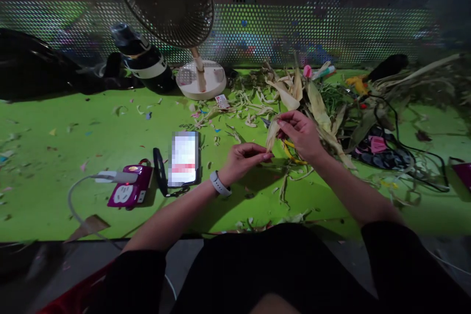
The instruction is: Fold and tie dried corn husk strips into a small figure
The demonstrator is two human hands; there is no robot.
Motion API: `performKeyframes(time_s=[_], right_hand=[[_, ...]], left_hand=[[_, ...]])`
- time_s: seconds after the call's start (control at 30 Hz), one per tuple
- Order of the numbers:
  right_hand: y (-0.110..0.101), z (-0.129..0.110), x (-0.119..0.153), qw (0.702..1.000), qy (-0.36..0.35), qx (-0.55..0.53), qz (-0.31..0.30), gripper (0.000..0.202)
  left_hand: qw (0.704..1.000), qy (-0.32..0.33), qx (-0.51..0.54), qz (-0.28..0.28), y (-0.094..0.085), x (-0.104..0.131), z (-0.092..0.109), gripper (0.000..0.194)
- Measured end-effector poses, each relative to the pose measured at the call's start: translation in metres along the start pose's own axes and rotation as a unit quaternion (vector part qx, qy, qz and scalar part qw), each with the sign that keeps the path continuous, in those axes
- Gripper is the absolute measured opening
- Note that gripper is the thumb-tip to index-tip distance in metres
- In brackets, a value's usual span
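Between my two hands is a pale piece of dried corn husk (273,135), held up just above the green table. My left hand (246,159), with a light band on its wrist, pinches the lower end between thumb and fingers. At the upper end, my right hand (299,133) is closed on the same husk. Yellow-handled scissors (293,153) lie under my right hand, partly hidden by it. Behind that hand is a heap of dry corn husks (319,103), with narrow shredded strips scattered to its left.
A white fan (201,80) and a dark bottle (150,66) stand at the back, before a perforated metal screen (257,29). To the left lie a lit phone (184,159) and a purple power bank (131,187) with a white cable. Black cords (399,132) lie on the right.
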State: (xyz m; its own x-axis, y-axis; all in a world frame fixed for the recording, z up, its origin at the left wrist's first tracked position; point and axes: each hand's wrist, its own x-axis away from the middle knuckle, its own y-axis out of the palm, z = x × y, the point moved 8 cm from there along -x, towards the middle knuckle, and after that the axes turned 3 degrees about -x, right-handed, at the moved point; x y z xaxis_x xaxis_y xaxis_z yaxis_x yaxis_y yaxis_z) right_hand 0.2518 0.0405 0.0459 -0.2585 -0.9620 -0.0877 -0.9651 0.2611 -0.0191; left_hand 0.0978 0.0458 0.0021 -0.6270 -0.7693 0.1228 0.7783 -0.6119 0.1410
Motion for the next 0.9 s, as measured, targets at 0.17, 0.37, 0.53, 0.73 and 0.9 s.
performKeyframes(time_s=[0.17,0.37,0.53,0.73,0.9], right_hand=[[0.006,-0.005,0.004,1.000,-0.006,0.000,-0.015,0.021],[0.011,-0.005,0.006,0.998,0.006,-0.018,-0.065,0.024],[0.031,0.012,0.012,0.972,0.080,0.013,-0.220,0.020],[0.029,0.022,0.007,0.981,0.093,-0.014,-0.169,0.017],[0.026,0.022,0.006,0.985,0.115,-0.019,-0.126,0.026]], left_hand=[[0.997,-0.045,0.070,-0.003,0.002,-0.001,-0.006,0.052],[0.994,-0.082,0.066,-0.022,0.005,-0.002,-0.009,0.034],[0.994,-0.076,0.080,-0.014,0.004,-0.001,-0.005,0.035],[0.996,-0.046,0.082,-0.007,-0.001,-0.003,-0.003,0.048],[0.998,0.028,0.048,-0.007,-0.002,-0.003,0.008,0.047]])
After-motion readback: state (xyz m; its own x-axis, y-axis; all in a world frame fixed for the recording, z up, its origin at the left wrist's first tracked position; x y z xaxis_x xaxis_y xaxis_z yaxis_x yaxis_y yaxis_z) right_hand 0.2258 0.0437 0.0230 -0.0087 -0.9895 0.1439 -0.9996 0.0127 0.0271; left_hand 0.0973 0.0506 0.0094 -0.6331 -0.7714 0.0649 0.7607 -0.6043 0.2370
